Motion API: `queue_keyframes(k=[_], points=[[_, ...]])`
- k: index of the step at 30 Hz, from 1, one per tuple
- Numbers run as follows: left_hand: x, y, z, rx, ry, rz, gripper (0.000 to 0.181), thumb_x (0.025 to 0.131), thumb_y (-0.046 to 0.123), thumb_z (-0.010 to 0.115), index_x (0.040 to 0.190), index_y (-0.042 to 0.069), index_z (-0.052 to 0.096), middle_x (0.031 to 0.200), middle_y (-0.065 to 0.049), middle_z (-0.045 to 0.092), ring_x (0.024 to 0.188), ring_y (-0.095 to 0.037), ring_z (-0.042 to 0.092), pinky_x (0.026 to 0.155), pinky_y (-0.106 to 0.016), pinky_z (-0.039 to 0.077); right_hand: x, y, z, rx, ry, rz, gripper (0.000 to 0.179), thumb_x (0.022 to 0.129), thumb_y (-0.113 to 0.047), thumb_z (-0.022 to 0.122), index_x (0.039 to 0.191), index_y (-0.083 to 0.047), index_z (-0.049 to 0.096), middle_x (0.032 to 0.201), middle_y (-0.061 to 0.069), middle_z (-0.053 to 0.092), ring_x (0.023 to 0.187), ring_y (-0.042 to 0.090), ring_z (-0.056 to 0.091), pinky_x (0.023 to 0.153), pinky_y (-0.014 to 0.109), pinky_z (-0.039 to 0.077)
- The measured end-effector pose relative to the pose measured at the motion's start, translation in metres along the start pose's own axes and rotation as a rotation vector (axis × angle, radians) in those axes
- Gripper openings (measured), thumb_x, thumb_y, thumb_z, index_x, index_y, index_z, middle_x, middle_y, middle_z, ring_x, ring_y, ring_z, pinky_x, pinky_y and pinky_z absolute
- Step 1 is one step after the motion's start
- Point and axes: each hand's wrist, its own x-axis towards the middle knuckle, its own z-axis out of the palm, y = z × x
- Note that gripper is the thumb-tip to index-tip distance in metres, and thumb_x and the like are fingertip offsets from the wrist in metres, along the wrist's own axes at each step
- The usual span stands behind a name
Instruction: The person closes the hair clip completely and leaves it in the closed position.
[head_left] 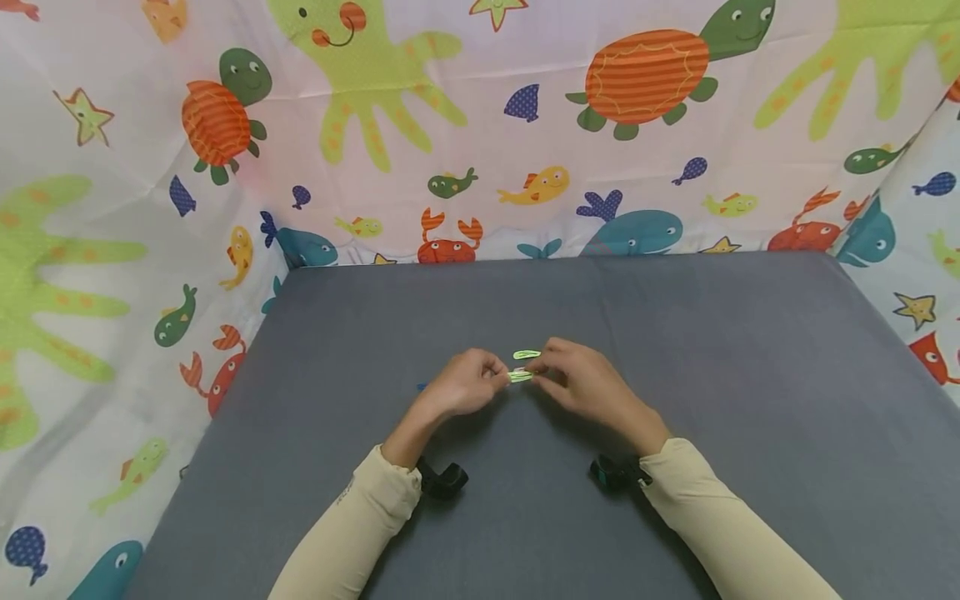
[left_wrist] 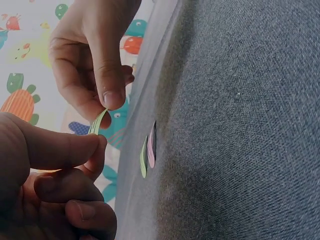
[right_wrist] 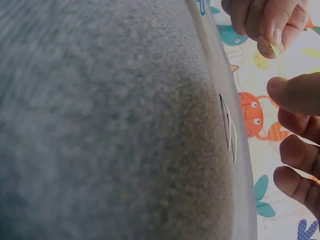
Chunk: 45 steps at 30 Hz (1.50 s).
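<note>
Between my two hands a yellow-green snap hair clip (head_left: 520,377) is held up above the grey table. My left hand (head_left: 468,382) pinches one end between thumb and index finger. The opposite end is pinched by the thumb and index finger of my right hand (head_left: 581,379), its other fingers curving loosely. Below, on the table, lie a second green hair clip (left_wrist: 143,159) and a pink hair clip (left_wrist: 152,147), side by side. In the head view the pink one is mostly hidden behind the held clip and the right fingers.
A small blue clip-like item (right_wrist: 202,7) lies on the table beyond the left hand, mostly covered by that hand in the head view. The grey table (head_left: 720,350) is bordered at the back and sides by a curtain (head_left: 480,108) printed with sea animals.
</note>
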Motion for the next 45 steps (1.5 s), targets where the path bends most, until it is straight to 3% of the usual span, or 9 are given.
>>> queue_keyframes(k=[8,12,16,21,30,34,40,45], points=[[0.003,-0.002,0.004,-0.032,-0.016,-0.028,0.023,0.102,0.017,0.058,0.106,0.001,0.074,0.066,0.002,0.054,0.053,-0.009,0.041,0.054,-0.025,0.036,-0.003,-0.001,0.000,-0.059,0.020,-0.008,0.013,0.087,-0.010,0.081,0.098,-0.016,0.080,0.081,-0.006,0.058,0.062,0.000,0.041,0.056,0.020,0.038],[0.003,-0.002,0.009,-0.017,0.009,-0.026,0.021,0.102,0.019,0.060,0.104,0.003,0.074,0.064,0.003,0.051,0.052,-0.009,0.040,0.053,-0.025,0.035,-0.006,-0.001,0.002,-0.065,0.018,0.006,0.012,0.087,-0.011,0.080,0.097,-0.016,0.080,0.082,-0.006,0.061,0.062,0.000,0.042,0.056,0.020,0.039],[0.002,-0.002,0.013,0.060,0.074,0.004,0.018,0.100,0.022,0.065,0.107,0.008,0.073,0.059,0.003,0.048,0.048,-0.009,0.038,0.048,-0.025,0.032,-0.008,0.002,0.002,-0.061,0.006,0.027,0.011,0.087,-0.009,0.080,0.096,-0.016,0.080,0.085,-0.005,0.066,0.064,0.001,0.046,0.058,0.021,0.042],[0.004,-0.003,0.021,0.222,0.153,0.102,0.015,0.095,0.021,0.072,0.108,0.013,0.074,0.056,0.003,0.047,0.045,-0.008,0.036,0.045,-0.024,0.028,-0.009,0.003,0.001,-0.039,-0.023,0.077,0.009,0.087,-0.010,0.080,0.095,-0.015,0.081,0.087,-0.004,0.069,0.064,0.001,0.050,0.059,0.023,0.044],[0.006,-0.003,0.030,0.463,0.233,0.168,0.012,0.090,0.027,0.079,0.099,0.019,0.078,0.063,0.003,0.061,0.052,-0.009,0.041,0.054,-0.030,0.035,-0.011,0.005,0.005,-0.036,-0.043,0.116,0.007,0.084,-0.010,0.083,0.090,-0.013,0.080,0.085,-0.003,0.070,0.069,0.006,0.060,0.063,0.028,0.050],[0.006,-0.003,0.031,0.508,0.236,0.189,0.012,0.088,0.027,0.080,0.098,0.021,0.078,0.075,0.002,0.070,0.057,-0.009,0.047,0.059,-0.033,0.040,-0.010,0.006,0.006,-0.038,-0.054,0.127,0.006,0.084,-0.010,0.082,0.089,-0.014,0.080,0.084,-0.004,0.071,0.070,0.007,0.062,0.065,0.030,0.051],[0.008,-0.005,0.031,0.516,0.243,0.189,0.013,0.086,0.025,0.083,0.097,0.021,0.079,0.080,0.001,0.073,0.059,-0.009,0.048,0.057,-0.031,0.038,-0.009,0.005,0.006,-0.023,-0.077,0.156,0.005,0.085,-0.011,0.081,0.090,-0.013,0.081,0.084,-0.004,0.071,0.068,0.005,0.059,0.062,0.026,0.047],[0.009,-0.004,0.033,0.520,0.273,0.167,0.013,0.085,0.025,0.083,0.097,0.021,0.081,0.087,0.000,0.076,0.066,-0.015,0.061,0.059,-0.033,0.045,-0.008,0.006,0.008,-0.017,-0.072,0.165,0.008,0.086,-0.010,0.081,0.093,-0.010,0.081,0.087,0.000,0.073,0.073,0.010,0.065,0.067,0.031,0.052]])
